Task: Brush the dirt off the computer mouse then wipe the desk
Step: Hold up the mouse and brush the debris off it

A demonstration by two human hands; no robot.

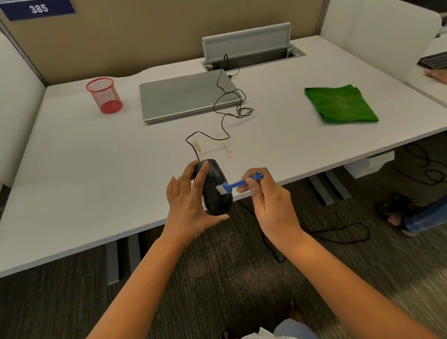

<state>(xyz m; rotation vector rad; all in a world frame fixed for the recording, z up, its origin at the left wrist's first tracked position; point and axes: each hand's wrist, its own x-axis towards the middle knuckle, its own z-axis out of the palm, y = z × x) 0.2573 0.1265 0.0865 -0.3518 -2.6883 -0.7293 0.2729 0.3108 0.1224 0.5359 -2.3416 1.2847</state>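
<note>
Fingers of my left hand (189,200) wrap the black mouse (214,188), thumb under its near end and fingertips over the far end, so it sits lifted just over the desk's (81,183) near edge with its back turned toward the brush. My right hand (267,200) pinches the small blue brush (238,183) by its handle, white bristles touching the mouse's right side; holding it this far back probably gives a light, flicking stroke. Crumbs should fall onto the desk or the carpet below. Just beyond, brownish dirt (215,148) streaks the white top, with the mouse cord (221,115) looping across it toward the closed laptop (186,95). That cord limits how far I can pull the mouse. To the right the green cloth (340,104) lies flat with open desk around it, well apart from the dirt. A red mesh cup (104,95) stands far left.
</note>
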